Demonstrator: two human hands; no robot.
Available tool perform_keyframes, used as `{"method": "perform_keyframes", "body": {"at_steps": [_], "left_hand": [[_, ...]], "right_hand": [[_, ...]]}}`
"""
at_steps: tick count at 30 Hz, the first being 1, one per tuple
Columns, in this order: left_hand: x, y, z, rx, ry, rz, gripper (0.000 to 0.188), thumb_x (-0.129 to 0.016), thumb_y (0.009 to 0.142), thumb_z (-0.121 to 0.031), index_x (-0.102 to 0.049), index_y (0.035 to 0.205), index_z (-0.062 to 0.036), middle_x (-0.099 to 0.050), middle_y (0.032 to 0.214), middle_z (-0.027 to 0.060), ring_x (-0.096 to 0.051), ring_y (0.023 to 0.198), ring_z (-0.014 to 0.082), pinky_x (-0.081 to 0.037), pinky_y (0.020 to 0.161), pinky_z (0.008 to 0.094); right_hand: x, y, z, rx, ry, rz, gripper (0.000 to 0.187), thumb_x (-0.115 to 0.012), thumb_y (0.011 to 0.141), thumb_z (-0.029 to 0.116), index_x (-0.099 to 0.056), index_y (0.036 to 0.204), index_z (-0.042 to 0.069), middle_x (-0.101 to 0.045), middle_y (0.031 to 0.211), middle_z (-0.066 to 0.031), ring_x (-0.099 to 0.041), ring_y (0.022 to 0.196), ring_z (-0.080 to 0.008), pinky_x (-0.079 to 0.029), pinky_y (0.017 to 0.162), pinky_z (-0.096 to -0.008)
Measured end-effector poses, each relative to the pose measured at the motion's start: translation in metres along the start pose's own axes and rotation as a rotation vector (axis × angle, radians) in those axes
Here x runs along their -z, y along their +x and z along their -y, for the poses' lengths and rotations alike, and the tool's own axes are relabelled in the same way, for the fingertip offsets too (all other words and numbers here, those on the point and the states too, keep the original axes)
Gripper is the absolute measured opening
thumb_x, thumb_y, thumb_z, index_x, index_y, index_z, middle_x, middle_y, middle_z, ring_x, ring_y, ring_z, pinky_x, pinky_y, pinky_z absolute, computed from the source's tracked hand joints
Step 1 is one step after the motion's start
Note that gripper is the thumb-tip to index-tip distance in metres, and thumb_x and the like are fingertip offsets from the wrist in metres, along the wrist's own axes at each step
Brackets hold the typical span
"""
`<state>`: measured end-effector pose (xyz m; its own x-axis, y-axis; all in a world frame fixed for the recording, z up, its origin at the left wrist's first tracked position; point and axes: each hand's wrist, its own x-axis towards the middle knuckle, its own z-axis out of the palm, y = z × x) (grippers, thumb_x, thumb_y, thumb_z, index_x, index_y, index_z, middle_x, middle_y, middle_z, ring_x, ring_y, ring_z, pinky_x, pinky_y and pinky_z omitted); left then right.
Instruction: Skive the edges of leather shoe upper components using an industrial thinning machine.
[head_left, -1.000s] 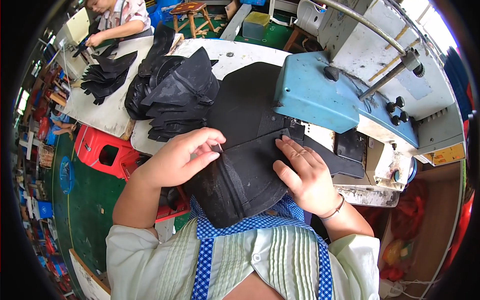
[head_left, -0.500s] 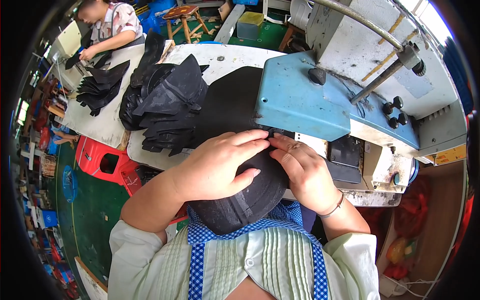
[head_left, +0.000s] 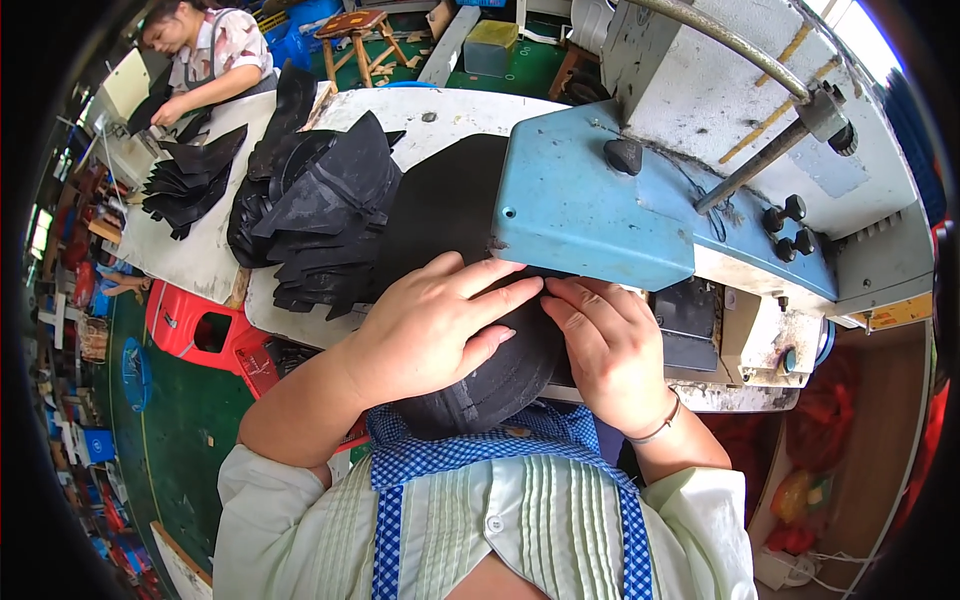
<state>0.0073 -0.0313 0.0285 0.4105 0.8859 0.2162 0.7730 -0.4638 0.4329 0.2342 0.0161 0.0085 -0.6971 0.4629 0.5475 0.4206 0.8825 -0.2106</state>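
A curved black leather-like piece [head_left: 500, 375] with a seam lies under both my hands, its far edge beneath the blue head of a machine [head_left: 590, 215]. My left hand [head_left: 430, 325] rests on it with fingers stretched out and the thumb apart. Against the piece's far right edge, my right hand [head_left: 610, 345] has its fingers bent and close together; its thumb is hidden. The fingertips of the two hands nearly meet at the machine's lower front edge. Whatever works on the piece under the blue cover is out of sight.
A stack of black cut pieces [head_left: 330, 205] lies on the white table [head_left: 430, 117] to the left, with another pile [head_left: 195, 180] beyond it. A red plastic stool [head_left: 205, 330] stands below. At the far left a co-worker [head_left: 225, 75] handles a black piece at another machine.
The black piece has moved forward, away from me, and its near edge sits farther from my apron. My hands stay on it near the machine. The co-worker's hands have shifted slightly.
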Motion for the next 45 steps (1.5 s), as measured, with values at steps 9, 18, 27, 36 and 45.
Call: {"method": "perform_keyframes", "body": {"at_steps": [9, 18, 27, 36, 45], "left_hand": [[-0.004, 0.004, 0.006, -0.085, 0.065, -0.116, 0.037, -0.071, 0.084, -0.014, -0.070, 0.121, -0.0088, -0.065, 0.123, 0.0061, -0.059, 0.086, 0.0279, -0.054, 0.080, 0.0373], [-0.001, 0.010, 0.019, -0.132, 0.069, -0.147, 0.038, -0.075, 0.081, -0.014, -0.070, 0.117, -0.0063, -0.066, 0.111, 0.0076, -0.055, 0.089, 0.0303, -0.051, 0.083, 0.0401], [-0.004, 0.012, 0.025, -0.130, 0.034, -0.197, 0.037, -0.075, 0.081, -0.015, -0.070, 0.117, -0.0057, -0.065, 0.117, 0.0130, -0.055, 0.115, 0.0373, -0.046, 0.102, 0.0460], [-0.004, 0.013, 0.029, -0.103, -0.031, -0.141, 0.035, -0.075, 0.084, -0.016, -0.071, 0.118, -0.0058, -0.063, 0.130, 0.0142, -0.052, 0.131, 0.0344, -0.041, 0.109, 0.0462], [-0.005, 0.012, 0.032, -0.139, -0.121, -0.118, 0.035, -0.076, 0.084, -0.018, -0.071, 0.116, -0.0048, -0.063, 0.130, 0.0158, -0.056, 0.126, 0.0367, -0.044, 0.107, 0.0463]], "right_hand": [[-0.001, -0.001, -0.005, 0.021, 0.009, -0.020, 0.037, -0.064, 0.073, 0.005, -0.072, 0.107, -0.006, -0.071, 0.115, -0.0178, -0.066, 0.107, -0.0318, -0.055, 0.092, -0.0407], [-0.005, -0.003, -0.005, -0.005, 0.033, -0.032, 0.035, -0.064, 0.074, 0.003, -0.072, 0.107, -0.007, -0.071, 0.116, -0.0174, -0.066, 0.107, -0.0318, -0.055, 0.092, -0.0406], [-0.006, -0.004, -0.006, -0.015, 0.041, -0.041, 0.034, -0.065, 0.075, 0.003, -0.072, 0.106, -0.006, -0.071, 0.116, -0.0168, -0.066, 0.109, -0.0313, -0.054, 0.094, -0.0403], [-0.005, -0.003, -0.005, -0.023, 0.040, -0.041, 0.032, -0.065, 0.074, 0.002, -0.072, 0.104, -0.006, -0.071, 0.115, -0.0164, -0.066, 0.108, -0.0312, -0.054, 0.093, -0.0399], [-0.005, -0.002, -0.001, -0.063, 0.048, -0.060, 0.034, -0.068, 0.070, -0.009, -0.074, 0.103, -0.001, -0.072, 0.114, -0.0133, -0.067, 0.103, -0.0327, -0.055, 0.091, -0.0409]]}}
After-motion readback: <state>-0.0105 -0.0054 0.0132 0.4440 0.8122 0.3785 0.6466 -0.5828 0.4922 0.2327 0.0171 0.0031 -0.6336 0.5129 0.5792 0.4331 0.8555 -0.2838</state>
